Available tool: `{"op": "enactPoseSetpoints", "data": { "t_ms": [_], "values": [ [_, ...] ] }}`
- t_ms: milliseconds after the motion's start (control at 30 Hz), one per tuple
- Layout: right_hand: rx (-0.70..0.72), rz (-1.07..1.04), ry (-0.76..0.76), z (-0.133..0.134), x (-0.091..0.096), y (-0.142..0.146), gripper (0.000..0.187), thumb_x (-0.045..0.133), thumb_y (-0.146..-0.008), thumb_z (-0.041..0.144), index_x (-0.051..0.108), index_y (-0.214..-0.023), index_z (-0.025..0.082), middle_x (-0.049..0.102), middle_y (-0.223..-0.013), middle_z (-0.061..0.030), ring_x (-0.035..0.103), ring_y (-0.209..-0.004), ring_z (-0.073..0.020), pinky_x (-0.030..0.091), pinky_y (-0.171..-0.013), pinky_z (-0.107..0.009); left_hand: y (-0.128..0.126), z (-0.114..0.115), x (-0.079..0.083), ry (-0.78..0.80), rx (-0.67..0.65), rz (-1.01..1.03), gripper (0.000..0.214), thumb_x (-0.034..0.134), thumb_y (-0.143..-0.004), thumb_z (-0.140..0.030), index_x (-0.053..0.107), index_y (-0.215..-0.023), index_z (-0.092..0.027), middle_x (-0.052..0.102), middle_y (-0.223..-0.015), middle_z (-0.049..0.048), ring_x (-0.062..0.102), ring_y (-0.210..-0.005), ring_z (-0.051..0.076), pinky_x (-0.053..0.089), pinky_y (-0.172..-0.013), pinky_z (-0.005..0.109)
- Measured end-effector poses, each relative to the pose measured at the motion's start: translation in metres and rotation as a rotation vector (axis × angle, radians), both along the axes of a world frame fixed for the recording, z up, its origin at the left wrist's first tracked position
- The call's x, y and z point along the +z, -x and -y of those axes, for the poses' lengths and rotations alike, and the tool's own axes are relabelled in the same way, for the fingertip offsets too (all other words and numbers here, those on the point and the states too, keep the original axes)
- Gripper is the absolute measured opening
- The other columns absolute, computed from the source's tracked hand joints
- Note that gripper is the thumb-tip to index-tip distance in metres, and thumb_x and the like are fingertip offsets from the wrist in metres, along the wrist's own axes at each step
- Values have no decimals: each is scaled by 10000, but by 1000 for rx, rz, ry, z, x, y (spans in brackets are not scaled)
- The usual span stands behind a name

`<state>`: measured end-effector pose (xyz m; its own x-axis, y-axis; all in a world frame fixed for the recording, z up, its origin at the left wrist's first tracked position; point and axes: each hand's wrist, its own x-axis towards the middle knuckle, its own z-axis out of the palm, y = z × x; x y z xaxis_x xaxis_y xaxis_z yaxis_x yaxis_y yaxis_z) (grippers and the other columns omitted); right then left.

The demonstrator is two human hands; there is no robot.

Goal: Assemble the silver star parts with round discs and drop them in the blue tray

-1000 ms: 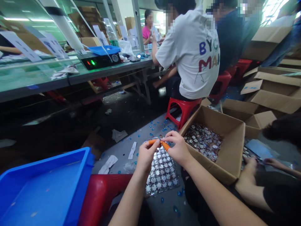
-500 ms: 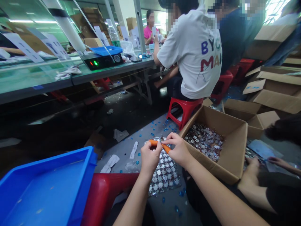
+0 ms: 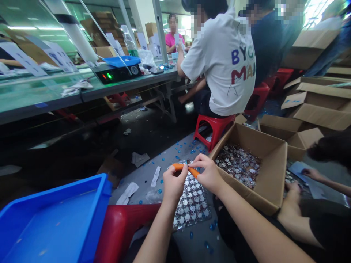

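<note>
A cardboard box (image 3: 270, 179) stood at right, with a sheet of silvery pieces (image 3: 192, 204) to its left, over whose far end the person's left hand (image 3: 174, 184) and right hand (image 3: 208, 175), both pinched closed, held a small dark piece (image 3: 188, 161) between them

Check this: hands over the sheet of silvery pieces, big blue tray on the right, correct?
No: the big blue tray is on the left, as the head view shows. The left hand and right hand are over the sheet of silvery pieces.
</note>
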<state>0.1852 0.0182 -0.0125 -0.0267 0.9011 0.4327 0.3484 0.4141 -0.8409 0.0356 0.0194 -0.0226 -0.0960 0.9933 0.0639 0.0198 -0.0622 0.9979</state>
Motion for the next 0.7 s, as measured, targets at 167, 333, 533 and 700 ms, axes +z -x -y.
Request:
{"op": "enactPoseSetpoints", "data": {
  "t_ms": [167,333,533,700],
  "values": [
    [15,63,-53,2,-3,1,184,690,-820,146,819,-907,244,610,-813,-61,569,-799,-209,473,-721,-360,0,2,-4,-35,49,-22,211,772,-766,-358,748,-724,-153,683,-717,50,586,-695,177,455,-679,279],
    [6,50,-56,3,-5,2,171,706,-819,153,818,-906,250,608,-813,-56,570,-801,-206,472,-728,-358,-3,2,-6,-41,97,8,217,774,-759,-351,722,-705,-147,650,-690,30,554,-661,155,437,-653,264],
    [-46,13,-32,1,-3,3,171,714,-813,138,815,-907,239,609,-799,-48,584,-784,-197,477,-709,-342,-3,-1,-5,-10,40,45,243,774,-778,-377,722,-765,-140,683,-745,42,587,-721,163,464,-696,262],
    [-79,63,-80,-2,-5,2,177,710,-810,103,810,-891,223,623,-804,-50,586,-795,-198,480,-720,-343,-3,-2,-3,7,15,18,288,776,-777,-418,745,-826,-136,724,-807,68,634,-772,185,492,-740,278]
  ]
}}
